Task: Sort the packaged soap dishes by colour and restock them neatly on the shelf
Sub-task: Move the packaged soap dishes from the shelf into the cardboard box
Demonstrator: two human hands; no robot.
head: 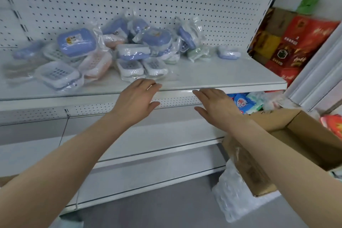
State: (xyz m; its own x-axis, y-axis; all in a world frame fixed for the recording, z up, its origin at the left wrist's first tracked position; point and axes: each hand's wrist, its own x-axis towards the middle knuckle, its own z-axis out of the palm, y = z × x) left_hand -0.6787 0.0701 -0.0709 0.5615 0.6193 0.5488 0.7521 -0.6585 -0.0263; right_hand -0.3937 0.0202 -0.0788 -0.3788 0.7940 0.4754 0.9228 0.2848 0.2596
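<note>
Several soap dishes in clear plastic bags lie in a jumbled pile on the white shelf [212, 77]. Most are blue, such as the large one [75, 41] on top at the left. Pink ones [96, 65] sit in the middle of the pile, and a green one [197, 53] lies at the right. A lone blue dish [228, 53] rests apart, further right. My left hand [136, 102] and my right hand [214, 104] hover with straight fingers just below the shelf's front edge, holding nothing.
White pegboard [166, 2] backs the shelf. Red and brown cartons [299, 42] are stacked to the right. An open cardboard box [296, 135] stands under my right forearm, beside bubble wrap [233, 196]. Blue and green packets [244, 102] lie on the lower shelf.
</note>
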